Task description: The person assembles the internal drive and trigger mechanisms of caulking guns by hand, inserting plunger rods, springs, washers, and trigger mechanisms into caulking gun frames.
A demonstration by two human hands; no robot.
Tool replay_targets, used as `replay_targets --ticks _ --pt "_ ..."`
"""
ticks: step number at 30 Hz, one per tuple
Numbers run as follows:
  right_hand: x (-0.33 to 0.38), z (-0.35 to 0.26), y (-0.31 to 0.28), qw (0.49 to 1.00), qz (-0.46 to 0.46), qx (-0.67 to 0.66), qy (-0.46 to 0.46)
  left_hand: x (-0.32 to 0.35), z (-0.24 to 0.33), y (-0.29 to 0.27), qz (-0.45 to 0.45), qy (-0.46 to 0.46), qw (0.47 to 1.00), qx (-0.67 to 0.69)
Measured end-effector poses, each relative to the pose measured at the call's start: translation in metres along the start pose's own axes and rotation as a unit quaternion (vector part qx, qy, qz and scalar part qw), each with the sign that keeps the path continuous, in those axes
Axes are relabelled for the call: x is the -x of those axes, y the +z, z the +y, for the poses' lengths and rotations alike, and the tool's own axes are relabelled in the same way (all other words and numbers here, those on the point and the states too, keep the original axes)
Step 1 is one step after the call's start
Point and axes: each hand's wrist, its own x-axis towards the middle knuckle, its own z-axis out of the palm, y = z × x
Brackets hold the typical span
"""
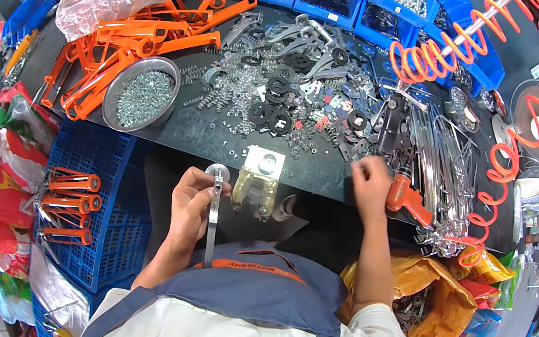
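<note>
A silver metal lever [214, 210] with a round disc-shaped head is held upright in my left hand [189, 207], thumb and fingers closed on its upper part. Its long arm hangs down in front of the apron. My right hand [371, 185] is over the table's front edge, fingers curled together; whatever they hold, if anything, is hidden. Beside it lies an orange-and-black power screwdriver [406, 196]. Between my hands, at the table edge, stands a small metal fixture [263, 162] with a round seat on top. Loose springs, black rings and metal levers [282, 86] are heaped behind it.
A steel bowl [168, 104] of small metal parts sits left, beside orange tool frames [137, 34]. Blue bins [329, 16] line the back. An orange coiled air hose [418, 65] hangs at right, above long metal rods [436, 160]. A blue crate [93, 211] and bags [421, 281] flank me.
</note>
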Motion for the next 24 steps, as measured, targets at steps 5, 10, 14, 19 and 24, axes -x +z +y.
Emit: replay_targets --ticks 5,10,14,19,24 --pt "0.016 -0.027 0.017 0.948 -0.091 0.285 -0.111 -0.012 0.001 0.009 -0.019 -0.015 0.999 -0.027" --pt "0.003 -0.048 0.027 0.993 -0.087 0.061 -0.05 -0.014 0.008 0.026 -0.054 -0.021 0.998 -0.033" --pt "0.02 -0.124 0.024 0.964 -0.045 -0.209 -0.156 -0.016 0.003 0.031 -0.031 -0.052 0.998 0.032" --pt "0.02 -0.158 0.039 0.926 -0.044 -0.162 -0.338 -0.011 0.007 0.034 -0.01 -0.058 0.998 0.032" --pt "0.013 -0.165 0.042 0.921 -0.094 -0.135 -0.353 -0.011 -0.003 0.018 -0.014 -0.043 0.998 -0.031"
